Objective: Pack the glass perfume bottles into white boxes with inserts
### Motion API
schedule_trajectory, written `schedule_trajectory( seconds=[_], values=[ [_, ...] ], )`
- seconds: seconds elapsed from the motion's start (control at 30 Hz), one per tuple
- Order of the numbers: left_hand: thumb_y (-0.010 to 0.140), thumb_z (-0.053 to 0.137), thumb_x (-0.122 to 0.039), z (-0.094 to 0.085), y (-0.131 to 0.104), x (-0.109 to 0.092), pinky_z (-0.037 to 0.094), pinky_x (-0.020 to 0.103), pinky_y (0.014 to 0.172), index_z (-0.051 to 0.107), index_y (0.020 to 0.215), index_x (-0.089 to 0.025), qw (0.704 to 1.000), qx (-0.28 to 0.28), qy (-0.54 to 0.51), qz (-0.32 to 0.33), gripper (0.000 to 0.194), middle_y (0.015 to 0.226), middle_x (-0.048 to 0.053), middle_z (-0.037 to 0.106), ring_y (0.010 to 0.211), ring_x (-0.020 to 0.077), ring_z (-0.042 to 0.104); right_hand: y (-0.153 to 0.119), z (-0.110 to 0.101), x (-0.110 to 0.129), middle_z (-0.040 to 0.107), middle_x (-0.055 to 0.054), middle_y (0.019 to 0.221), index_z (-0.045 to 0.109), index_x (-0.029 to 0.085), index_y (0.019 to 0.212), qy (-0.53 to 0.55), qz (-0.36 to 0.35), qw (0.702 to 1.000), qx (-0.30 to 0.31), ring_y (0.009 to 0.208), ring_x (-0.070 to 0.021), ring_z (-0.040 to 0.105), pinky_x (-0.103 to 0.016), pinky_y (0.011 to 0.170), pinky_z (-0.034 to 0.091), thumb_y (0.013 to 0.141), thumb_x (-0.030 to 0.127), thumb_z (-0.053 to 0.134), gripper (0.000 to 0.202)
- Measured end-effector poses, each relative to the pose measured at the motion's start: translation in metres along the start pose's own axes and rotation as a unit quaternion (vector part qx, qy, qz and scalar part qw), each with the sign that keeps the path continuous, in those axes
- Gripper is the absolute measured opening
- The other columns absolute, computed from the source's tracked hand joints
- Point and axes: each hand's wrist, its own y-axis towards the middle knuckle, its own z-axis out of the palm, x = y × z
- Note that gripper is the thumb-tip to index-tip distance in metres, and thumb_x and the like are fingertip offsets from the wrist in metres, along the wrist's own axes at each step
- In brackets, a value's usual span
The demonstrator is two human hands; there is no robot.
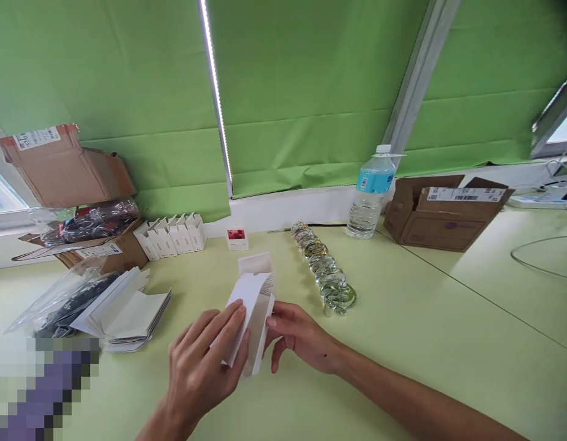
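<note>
Between my two hands is a small white paper box (260,331), unfolded at its upper end, with a flap standing up and away from me. My left hand (209,349) is closed on its left side, fingers along a white panel. At the right side, my right hand (296,337) pinches the edge between thumb and fingers. Inside the box I cannot make out anything. Beyond my right hand runs a row of small clear glass pieces (327,269), some with gold-coloured bits. Left of my left hand lies a stack of flat white cartons (139,315).
Several white boxes (176,237) stand upright at the back left, with a small white box with a red picture (237,239) beside them. Cardboard boxes (72,171) are piled at left. A water bottle (370,196) and an open cardboard box (449,214) stand at back right.
</note>
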Motion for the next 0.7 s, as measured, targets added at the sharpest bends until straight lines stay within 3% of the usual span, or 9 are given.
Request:
schedule_trajectory(
  seconds=[0.13, 0.23, 0.33, 0.4, 0.47, 0.57, 0.7],
  values=[
    [0.073, 0.069, -0.016, 0.000, 0.002, -0.009, 0.050, 0.043, 0.092, 0.056, 0.123, -0.019, 0.999, -0.002, -0.035, 0.022, 0.052, 0.123, 0.011, 0.063, 0.112, 0.0276, 0.059, 0.000, 0.001, 0.001, 0.065, -0.010, 0.093, 0.061, 0.017, 0.114, 0.012, -0.035, 0.999, -0.003, 0.078, -0.0185, 0.062, -0.029, 0.056, 0.056, 0.086, 0.036, 0.059, 0.035],
    [0.076, 0.066, -0.018, 0.001, 0.002, -0.015, 0.044, 0.051, 0.100, 0.052, 0.127, -0.016, 0.996, 0.020, -0.084, 0.006, 0.053, 0.139, 0.015, 0.048, 0.127, 0.0327, 0.046, 0.000, 0.002, 0.001, 0.064, -0.010, 0.091, 0.062, 0.015, 0.112, 0.007, -0.055, 0.998, -0.011, 0.079, -0.0188, 0.062, -0.028, 0.055, 0.055, 0.087, 0.033, 0.057, 0.031],
    [0.080, 0.063, -0.034, 0.000, 0.000, -0.017, 0.047, 0.048, 0.097, 0.048, 0.130, -0.015, 0.992, 0.054, -0.111, -0.023, 0.055, 0.147, 0.019, 0.033, 0.131, 0.0341, 0.041, 0.000, 0.001, 0.002, 0.063, -0.009, 0.087, 0.062, 0.015, 0.111, -0.007, -0.064, 0.998, -0.017, 0.074, -0.0175, 0.063, -0.025, 0.050, 0.053, 0.089, 0.033, 0.054, 0.030],
    [0.078, 0.063, -0.050, 0.001, -0.002, -0.018, 0.050, 0.044, 0.093, 0.047, 0.131, -0.013, 0.992, 0.071, -0.101, -0.028, 0.067, 0.149, 0.022, 0.029, 0.131, 0.0345, 0.041, 0.000, 0.000, 0.002, 0.063, -0.007, 0.083, 0.061, 0.015, 0.113, -0.012, -0.063, 0.998, -0.014, 0.068, -0.0163, 0.063, -0.023, 0.045, 0.050, 0.090, 0.034, 0.052, 0.031],
    [0.072, 0.067, -0.056, 0.002, -0.003, -0.018, 0.051, 0.041, 0.091, 0.047, 0.130, -0.013, 0.995, 0.065, -0.070, -0.013, 0.075, 0.148, 0.023, 0.030, 0.128, 0.0340, 0.044, 0.000, -0.001, 0.003, 0.062, -0.007, 0.080, 0.059, 0.016, 0.115, -0.010, -0.063, 0.998, -0.009, 0.063, -0.0159, 0.063, -0.022, 0.042, 0.049, 0.091, 0.036, 0.051, 0.032],
    [0.067, 0.072, -0.055, 0.006, -0.002, -0.016, 0.049, 0.040, 0.093, 0.052, 0.125, -0.013, 0.998, 0.033, -0.016, 0.041, 0.074, 0.140, 0.022, 0.042, 0.124, 0.0324, 0.049, -0.001, -0.003, 0.004, 0.062, -0.007, 0.079, 0.058, 0.016, 0.115, -0.014, -0.070, 0.997, -0.009, 0.062, -0.0161, 0.063, -0.022, 0.040, 0.049, 0.092, 0.040, 0.049, 0.035],
    [0.063, 0.069, -0.065, 0.008, -0.001, -0.013, 0.045, 0.042, 0.098, 0.057, 0.121, -0.012, 0.994, 0.022, 0.019, 0.101, 0.079, 0.127, 0.021, 0.055, 0.119, 0.0332, 0.052, -0.003, -0.001, 0.002, 0.062, -0.005, 0.074, 0.059, 0.015, 0.110, -0.053, -0.071, 0.996, -0.026, 0.054, -0.0125, 0.060, -0.018, 0.036, 0.044, 0.088, 0.045, 0.054, 0.038]
  ],
)
